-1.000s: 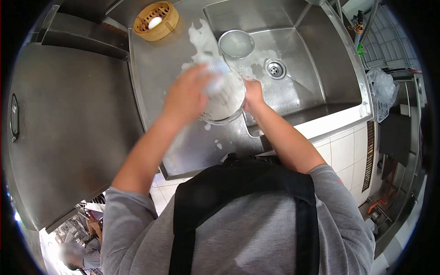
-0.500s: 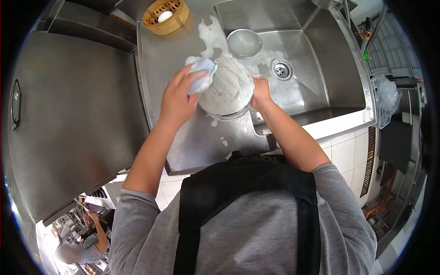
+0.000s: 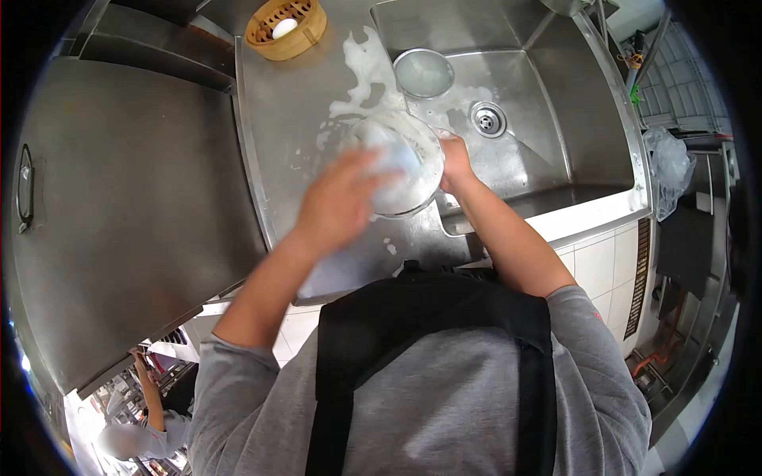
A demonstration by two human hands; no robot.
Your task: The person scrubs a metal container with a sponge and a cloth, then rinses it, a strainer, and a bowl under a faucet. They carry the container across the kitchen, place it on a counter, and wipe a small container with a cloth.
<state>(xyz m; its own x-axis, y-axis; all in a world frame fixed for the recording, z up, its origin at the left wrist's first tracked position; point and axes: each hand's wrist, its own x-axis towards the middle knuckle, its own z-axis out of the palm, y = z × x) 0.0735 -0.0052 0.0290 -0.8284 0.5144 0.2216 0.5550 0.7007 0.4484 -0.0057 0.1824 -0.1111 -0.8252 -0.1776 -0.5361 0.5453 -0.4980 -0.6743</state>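
A round, soapy metal lid or pan [image 3: 425, 151] is held over the steel counter, at the left edge of the sink. My right hand [image 3: 454, 161] grips its right rim, with the fingers partly hidden behind it. My left hand [image 3: 341, 198], smeared by motion, presses a pale blue sponge [image 3: 399, 159] on the foamy top face. White foam [image 3: 367, 67] lies on the counter just beyond the round piece.
A round metal dish [image 3: 424, 74] sits in the sink [image 3: 524, 159] near the drain [image 3: 487, 119]. A bamboo steamer [image 3: 286, 30] holding a white egg-like object stands at the back left. Another person [image 3: 147, 428] is at the lower left.
My left hand has moved right with the sponge, from the round piece's left edge onto its face. More foam shows on the counter to the left. The other person's arm has shifted.
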